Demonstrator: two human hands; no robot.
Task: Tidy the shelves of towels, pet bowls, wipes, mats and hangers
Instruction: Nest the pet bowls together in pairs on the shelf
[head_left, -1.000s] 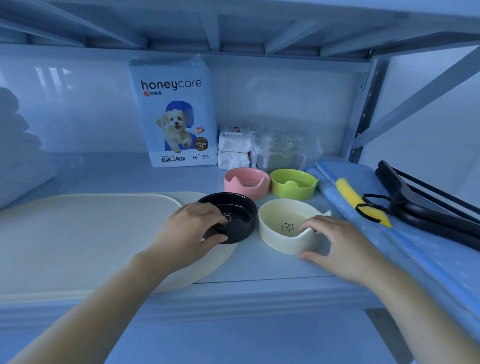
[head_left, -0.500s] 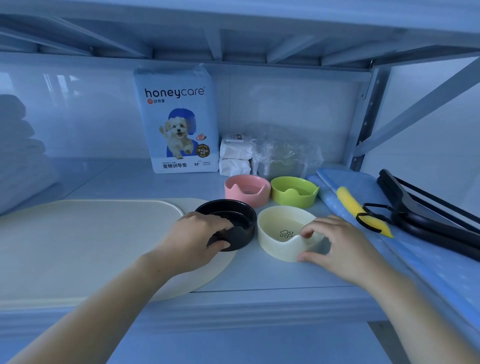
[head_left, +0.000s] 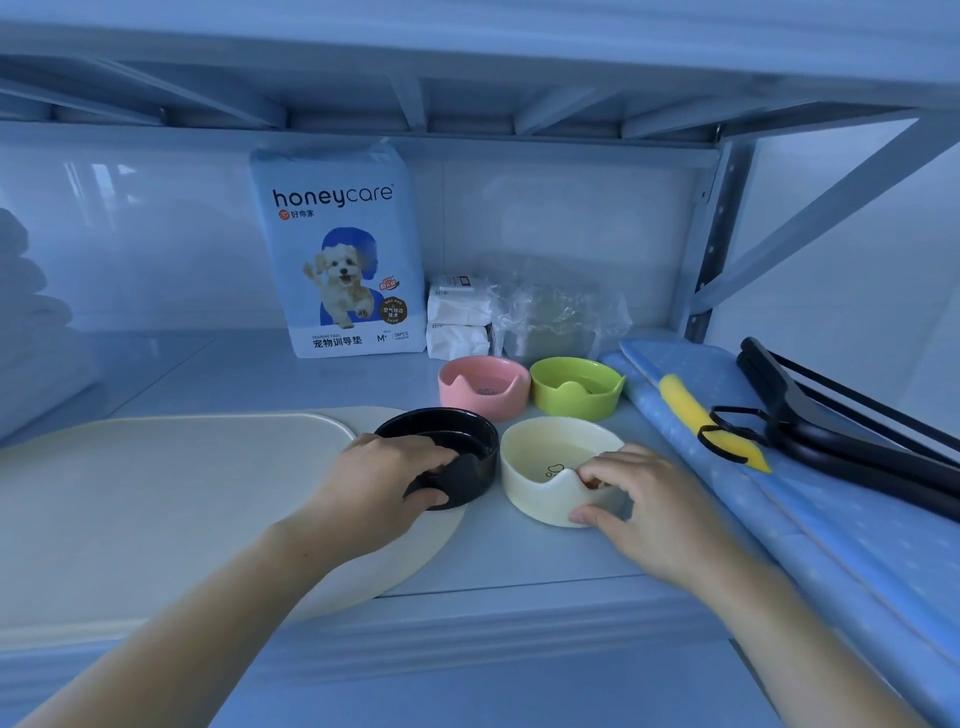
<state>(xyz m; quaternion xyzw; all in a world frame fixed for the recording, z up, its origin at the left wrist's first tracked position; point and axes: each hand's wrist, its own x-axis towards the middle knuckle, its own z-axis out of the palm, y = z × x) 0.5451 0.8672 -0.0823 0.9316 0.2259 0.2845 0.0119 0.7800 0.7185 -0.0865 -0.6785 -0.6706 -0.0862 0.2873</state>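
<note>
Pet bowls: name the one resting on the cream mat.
The glossy black round bowl, in the left hand's grip; the pink bowl, green bowl and pale yellow bowl stand on bare shelf.

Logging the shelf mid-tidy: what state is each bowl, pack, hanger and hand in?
Black bowl: upright at cream mat's edge, gripped by left hand.
Cream bowl: upright on shelf, gripped by right hand.
Pink bowl: upright, untouched.
Green bowl: upright, untouched.
Honeycare pad pack: standing upright.
Wipe packs: two stacked.
Black hangers: lying on blue mat.
</note>
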